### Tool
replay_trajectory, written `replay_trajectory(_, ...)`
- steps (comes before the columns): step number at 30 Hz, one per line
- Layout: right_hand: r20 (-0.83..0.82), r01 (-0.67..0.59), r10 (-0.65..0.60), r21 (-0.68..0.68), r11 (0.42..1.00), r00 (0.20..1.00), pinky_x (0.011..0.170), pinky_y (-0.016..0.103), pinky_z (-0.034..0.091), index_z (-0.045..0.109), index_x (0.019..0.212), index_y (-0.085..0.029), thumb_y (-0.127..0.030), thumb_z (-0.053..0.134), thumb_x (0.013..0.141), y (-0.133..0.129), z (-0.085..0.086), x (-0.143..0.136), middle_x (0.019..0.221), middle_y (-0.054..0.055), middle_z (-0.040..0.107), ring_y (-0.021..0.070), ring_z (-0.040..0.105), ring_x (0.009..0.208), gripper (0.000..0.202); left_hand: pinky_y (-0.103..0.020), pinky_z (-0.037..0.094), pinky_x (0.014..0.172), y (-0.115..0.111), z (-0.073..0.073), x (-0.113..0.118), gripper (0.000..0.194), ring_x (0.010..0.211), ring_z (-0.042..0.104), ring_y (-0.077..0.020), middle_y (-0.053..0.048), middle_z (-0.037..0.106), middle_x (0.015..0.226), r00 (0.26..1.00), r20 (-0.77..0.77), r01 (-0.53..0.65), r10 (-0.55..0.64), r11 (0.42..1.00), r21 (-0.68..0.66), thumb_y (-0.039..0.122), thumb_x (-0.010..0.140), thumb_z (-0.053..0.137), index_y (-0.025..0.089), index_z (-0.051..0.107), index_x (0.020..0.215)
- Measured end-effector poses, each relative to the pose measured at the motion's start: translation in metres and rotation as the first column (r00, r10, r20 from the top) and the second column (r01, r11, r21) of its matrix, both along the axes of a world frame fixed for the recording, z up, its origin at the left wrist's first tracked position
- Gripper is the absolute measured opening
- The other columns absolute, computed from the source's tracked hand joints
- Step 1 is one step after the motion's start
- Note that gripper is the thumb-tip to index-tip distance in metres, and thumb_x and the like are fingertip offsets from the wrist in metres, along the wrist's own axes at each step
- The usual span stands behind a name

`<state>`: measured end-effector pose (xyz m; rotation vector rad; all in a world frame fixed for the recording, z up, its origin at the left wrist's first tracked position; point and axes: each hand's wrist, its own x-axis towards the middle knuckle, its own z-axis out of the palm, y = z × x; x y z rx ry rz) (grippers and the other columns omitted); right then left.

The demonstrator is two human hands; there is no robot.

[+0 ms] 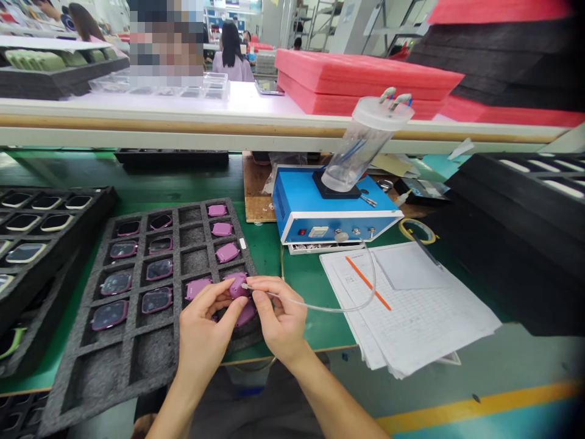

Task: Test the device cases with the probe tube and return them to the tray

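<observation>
My left hand (208, 326) grips a purple smartwatch case (237, 285) between thumb and fingers, over the right part of a dark grey foam tray (155, 350). My right hand (283, 311) pinches the tip of a clear thin tube (320, 308) and holds it against the case's side. From there the tube loops to the front of a blue box-shaped machine (338, 222). In the tray's left columns sit purple watches with dark screens (158, 268); purple cases (227, 252) lie in its right column, and one more partly shows beneath my hands.
A clear cylinder (351, 155) stands tilted on the machine. Papers (425, 311) with an orange strip (368, 282) and a tape roll (418, 231) lie right. Black trays of watches (43, 222) stand left. Red foam (361, 76) rests on the shelf; people sit beyond.
</observation>
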<state>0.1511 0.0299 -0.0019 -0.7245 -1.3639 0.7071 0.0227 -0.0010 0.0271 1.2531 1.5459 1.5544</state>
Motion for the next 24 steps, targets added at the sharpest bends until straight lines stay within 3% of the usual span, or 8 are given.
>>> replay_trajectory(3,-0.009,-0.008,0.008,-0.022,1.000,1.000,0.090,0.035,0.066,0.076,0.103,-0.023,-0.013,0.065,0.097,-0.004,-0.004,0.002,0.102,0.005,0.081,0.0184,0.078,0.098,0.016,-0.028,0.067,0.072,-0.006,0.002,-0.001,0.026,0.077,0.077,-0.0188,-0.005,0.080,0.091,0.997,-0.073,0.016,-0.016,1.000,-0.001,0.027,0.080,0.082,0.019,0.082,0.105)
replay_trajectory(6,-0.064,0.036,-0.040,-0.059,0.998,0.997,0.088,0.034,0.067,0.076,0.103,-0.024,-0.014,0.065,0.098,-0.010,-0.009,0.004,0.102,0.005,0.081,0.0180,0.078,0.096,0.016,-0.032,0.066,0.080,-0.006,0.016,-0.018,0.032,0.083,0.078,-0.0208,-0.007,0.081,0.101,0.950,-0.311,0.014,-0.017,1.000,-0.010,0.023,0.086,0.073,0.019,0.078,0.118)
replay_trajectory(10,-0.090,0.057,-0.067,-0.107,0.993,0.994,0.080,0.032,0.068,0.077,0.103,-0.023,-0.019,0.066,0.099,-0.015,-0.010,0.004,0.096,0.005,0.081,0.0182,0.079,0.089,0.012,-0.043,0.057,0.105,0.023,0.046,-0.065,0.030,0.109,0.075,-0.0269,-0.008,0.080,0.118,0.681,-0.727,0.011,-0.088,0.994,-0.110,0.019,0.093,0.061,0.022,0.077,0.119)
replay_trajectory(13,-0.079,0.052,-0.061,-0.112,0.992,0.995,0.080,0.032,0.069,0.077,0.101,-0.022,-0.021,0.067,0.098,-0.016,-0.007,0.003,0.095,0.005,0.081,0.0184,0.080,0.088,0.010,-0.039,0.054,0.108,0.061,0.059,-0.095,0.034,0.118,0.073,-0.0260,-0.005,0.079,0.124,0.514,-0.776,0.108,-0.366,0.925,-0.365,0.014,0.092,0.056,0.022,0.078,0.116)
replay_trajectory(16,-0.084,0.068,-0.079,-0.124,0.990,0.993,0.078,0.030,0.068,0.077,0.100,-0.022,-0.022,0.068,0.098,-0.017,-0.005,0.002,0.094,0.005,0.081,0.0174,0.080,0.086,0.009,-0.035,0.054,0.108,0.075,0.063,-0.105,0.037,0.117,0.073,-0.0238,-0.005,0.080,0.124,0.448,-0.760,0.146,-0.471,0.877,-0.458,0.011,0.088,0.056,0.020,0.080,0.115)
replay_trajectory(18,-0.103,0.082,-0.096,-0.129,0.988,0.990,0.075,0.029,0.068,0.075,0.102,-0.021,-0.024,0.068,0.098,-0.016,-0.005,0.001,0.092,0.005,0.080,0.0169,0.080,0.082,0.008,-0.041,0.049,0.115,0.059,0.063,-0.106,0.041,0.126,0.068,-0.0271,-0.009,0.076,0.133,0.424,-0.814,0.102,-0.397,0.914,-0.392,0.013,0.088,0.056,0.017,0.076,0.124)
replay_trajectory(21,-0.139,0.105,-0.125,-0.140,0.985,0.982,0.072,0.029,0.068,0.071,0.104,-0.020,-0.027,0.066,0.099,-0.015,-0.006,0.001,0.091,0.004,0.080,0.0166,0.080,0.078,0.009,-0.051,0.047,0.113,0.009,0.056,-0.111,0.038,0.125,0.065,-0.0338,-0.014,0.075,0.130,0.339,-0.927,-0.036,-0.159,0.983,-0.181,0.023,0.093,0.058,0.015,0.075,0.125)
replay_trajectory(24,-0.145,0.104,-0.127,-0.157,0.982,0.981,0.072,0.030,0.067,0.069,0.104,-0.021,-0.029,0.063,0.102,-0.014,-0.006,0.002,0.088,0.004,0.079,0.0163,0.079,0.078,0.010,-0.050,0.052,0.100,-0.032,0.044,-0.117,0.031,0.113,0.071,-0.0351,-0.014,0.079,0.119,0.260,-0.954,-0.089,-0.151,0.980,-0.179,0.029,0.095,0.057,0.020,0.078,0.117)
